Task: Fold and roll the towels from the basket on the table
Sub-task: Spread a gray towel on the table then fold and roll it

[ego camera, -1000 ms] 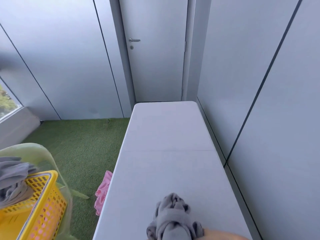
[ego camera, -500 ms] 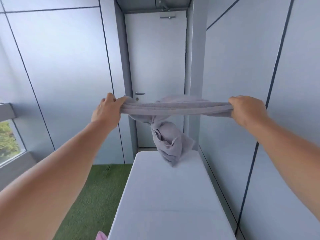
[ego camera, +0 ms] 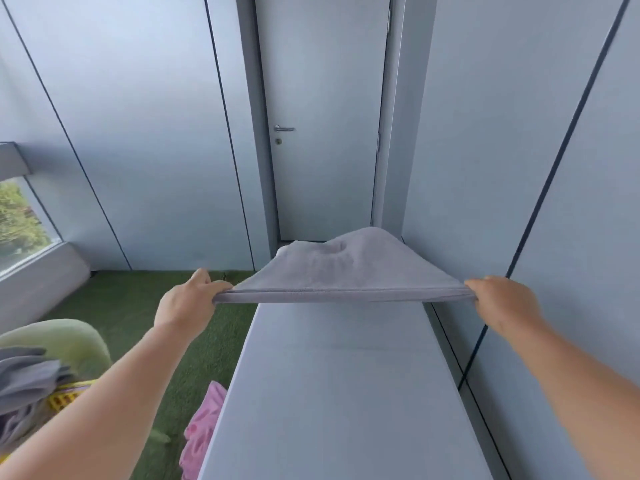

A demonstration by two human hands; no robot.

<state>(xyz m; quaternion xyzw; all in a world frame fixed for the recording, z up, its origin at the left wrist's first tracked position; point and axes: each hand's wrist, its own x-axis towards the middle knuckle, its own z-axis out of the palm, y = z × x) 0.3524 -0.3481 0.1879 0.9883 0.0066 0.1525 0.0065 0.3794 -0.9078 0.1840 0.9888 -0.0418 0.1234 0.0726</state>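
Observation:
A grey towel is stretched out flat in the air above the far half of the long white table. My left hand pinches its near left corner and my right hand pinches its near right corner. The near edge is pulled taut between them, and the far part billows up toward the door. At the lower left a yellow basket holds more grey towels.
A pink cloth lies on the green turf beside the table's left edge. A pale green chair back stands behind the basket. Grey wall panels run close along the table's right side, and a closed door is at the far end.
The towel was a bunched heap on the near table, then I raised it stretched with its middle hanging knotted. Now it is lower and spread open flat over the table.

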